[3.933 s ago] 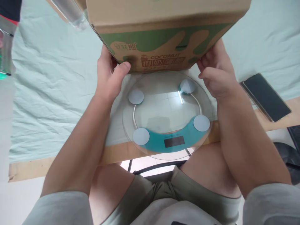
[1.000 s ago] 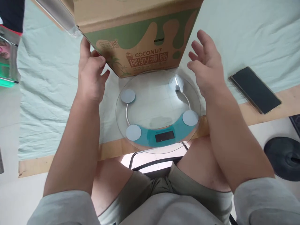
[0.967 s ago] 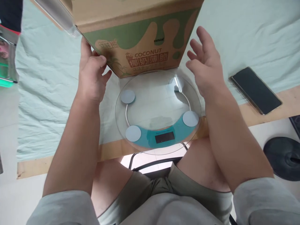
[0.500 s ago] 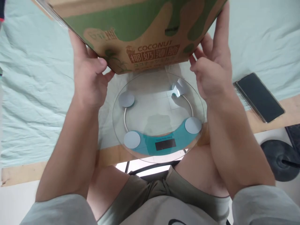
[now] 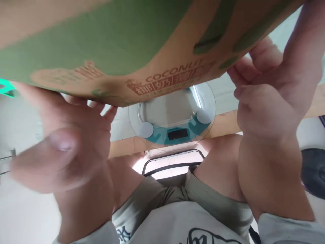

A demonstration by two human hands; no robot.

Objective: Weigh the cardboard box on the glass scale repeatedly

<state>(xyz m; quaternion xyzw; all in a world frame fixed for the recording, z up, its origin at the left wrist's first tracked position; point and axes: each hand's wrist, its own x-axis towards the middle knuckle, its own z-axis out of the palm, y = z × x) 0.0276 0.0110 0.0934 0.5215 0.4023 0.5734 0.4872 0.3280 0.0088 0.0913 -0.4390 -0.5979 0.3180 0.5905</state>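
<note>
A brown cardboard box point(image 5: 122, 44) with green patches and red "COCONUT" print fills the top of the view, tilted and held in the air. My left hand point(image 5: 73, 135) supports its lower left side, fingers beneath it and thumb sticking out. On the right, my right hand point(image 5: 269, 91) grips the lower edge with the fingertips. Below and behind the box lies a round glass scale point(image 5: 177, 134) with a teal band and a dark display; the box covers its far part.
The scale sits on a table with a wooden front edge point(image 5: 225, 125) and a pale green cloth. A black round base point(image 5: 313, 173) stands at the lower right. A green object point(image 5: 7, 87) shows at the left edge. My legs are under the table edge.
The box has come up closer to the camera, both hands with it. It tilts more and hides more of the scale. My left thumb has come off the box. The phone is out of sight.
</note>
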